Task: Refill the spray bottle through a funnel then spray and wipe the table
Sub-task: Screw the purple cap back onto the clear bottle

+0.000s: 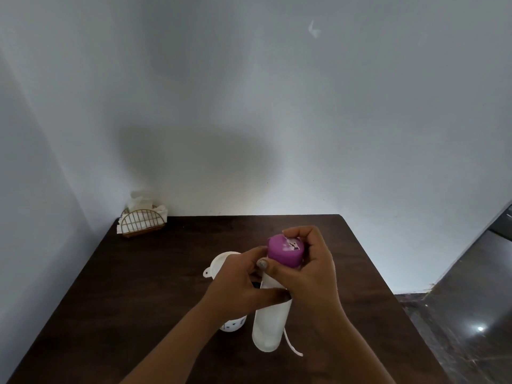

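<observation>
A tall white bottle [270, 325] with a purple cap [285, 252] stands upright near the middle of the dark wooden table [138, 286]. My left hand [238, 284] grips the bottle's upper body, thumb just under the cap. My right hand [313, 267] curls round the purple cap from the right side. Behind my left hand a white funnel [219, 263] sits on top of a small white spray bottle [232, 325] with dark dots; most of that bottle is hidden by my left wrist.
A gold wire holder with white napkins [142, 221] stands at the table's far left corner against the wall. A thin white strap [293, 346] trails from the tall bottle's base. The table's right edge drops to a glossy dark floor [457, 314].
</observation>
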Tool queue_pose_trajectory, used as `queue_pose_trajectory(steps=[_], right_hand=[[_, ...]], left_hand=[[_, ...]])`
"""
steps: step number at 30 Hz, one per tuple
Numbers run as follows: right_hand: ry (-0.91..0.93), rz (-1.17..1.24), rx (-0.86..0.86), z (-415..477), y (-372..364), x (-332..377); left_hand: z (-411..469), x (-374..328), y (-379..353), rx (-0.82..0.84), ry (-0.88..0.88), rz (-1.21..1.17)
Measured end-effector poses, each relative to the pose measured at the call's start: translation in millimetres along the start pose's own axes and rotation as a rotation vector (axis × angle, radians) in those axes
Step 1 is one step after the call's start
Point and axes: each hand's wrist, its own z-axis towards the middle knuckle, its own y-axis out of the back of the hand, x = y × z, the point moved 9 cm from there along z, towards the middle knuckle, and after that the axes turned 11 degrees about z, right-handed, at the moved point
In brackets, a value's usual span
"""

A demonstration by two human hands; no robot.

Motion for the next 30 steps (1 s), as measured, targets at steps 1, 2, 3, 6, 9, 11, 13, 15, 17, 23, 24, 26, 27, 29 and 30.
queue_pose_trajectory(steps=[1,2,3,6,9,11,13,15,17,23,24,26,27,29,30], right_hand=[[0.006,-0.046,-0.040,-1,1,-1],[0.010,-0.085,-0.065,-2,1,-3],[0.013,-0.105,-0.075,-3,1,-4],[0.031,-0.075,-0.043,-4,0,-2],[0.056,0.015,0.051,-4,-5,6],[0.050,0.075,0.084,-4,-5,10],[0.045,0.082,0.081,-2,-4,9],[0.046,0.052,0.016,-3,-1,6],[0.052,-0.029,-0.087,-6,2,1],[0.088,-0.101,-0.080,-9,-1,-1],[0.091,-0.059,-0.046,-9,-2,0],[0.056,0.122,0.014,-10,-6,-2],[0.027,0.213,0.031,-10,-6,-5],[0.010,0.288,0.029,-10,-4,-5],[0.009,0.274,0.017,-9,-3,-3]], left_hand=[[0,1,0,-0.001,0.004,-0.010],[-1,1,-1,0.002,0.005,-0.016],[-1,2,-1,0.007,0.002,-0.019],[-1,0,-1,0.019,-0.009,-0.027],[0,0,1,0.032,-0.011,-0.042],[0,-1,0,0.048,-0.011,-0.053],[1,-4,1,0.041,-0.019,-0.040],[1,-5,1,0.026,-0.025,-0.022],[1,-4,1,0.020,-0.014,-0.017],[-1,1,0,0.027,0.002,-0.018],[-1,1,1,0.022,0.001,-0.016],[-1,1,3,0.014,0.010,-0.019],[-1,1,4,0.012,0.013,-0.023],[-2,0,4,0.003,0.012,-0.020],[-1,-2,5,0.000,0.008,-0.016]])
